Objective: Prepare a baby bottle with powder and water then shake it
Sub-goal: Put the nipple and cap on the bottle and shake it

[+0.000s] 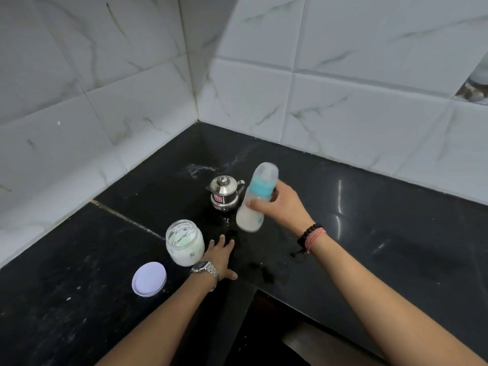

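Observation:
My right hand (pixel 284 207) grips a baby bottle (pixel 254 204) in the air above the black counter (pixel 369 233). The bottle is capped, has a blue collar and holds milky white liquid; it tilts slightly and looks motion-blurred. My left hand (pixel 220 256) rests flat on the counter with fingers spread, just right of an open jar of white powder (pixel 184 243). The jar's white lid (pixel 149 278) lies on the counter to the jar's lower left. A small steel pot with a lid (pixel 224 192) stands behind the bottle's lower left.
White marble-look tiled walls meet in a corner behind the counter. The counter is L-shaped with an inner edge near my arms at the bottom centre. Wet patches and white smears mark the surface near the pot and my left hand.

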